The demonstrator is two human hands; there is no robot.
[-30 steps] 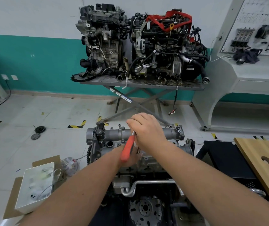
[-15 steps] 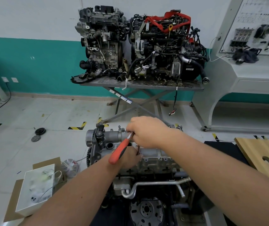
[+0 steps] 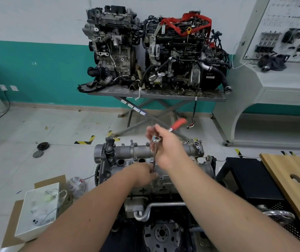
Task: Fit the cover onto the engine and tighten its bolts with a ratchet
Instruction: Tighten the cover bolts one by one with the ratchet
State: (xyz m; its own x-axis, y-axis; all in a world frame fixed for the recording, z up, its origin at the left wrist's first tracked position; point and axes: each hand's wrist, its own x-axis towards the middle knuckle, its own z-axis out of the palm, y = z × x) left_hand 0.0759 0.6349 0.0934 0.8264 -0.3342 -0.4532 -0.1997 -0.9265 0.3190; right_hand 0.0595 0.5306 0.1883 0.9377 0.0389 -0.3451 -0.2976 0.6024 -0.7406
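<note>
Ratchet (image 3: 165, 134) head under right grip (image 3: 165, 148), above cover (image 3: 142, 151).

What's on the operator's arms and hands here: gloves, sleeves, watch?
Nothing worn. The left hand and right hand are both bare, with no gloves. Both forearms are uncovered right to the bottom edge of the frame, so no sleeves show. No watch, strap or wristband is visible on either wrist; rings cannot be made out.

No legible text, brand or number anywhere. White stickers (image 3: 133, 107) on crossed leg of metal table (image 3: 156, 93): print too small to read. Wall display board (image 3: 282, 24): diagram lines and captions blurred, unreadable.
</note>
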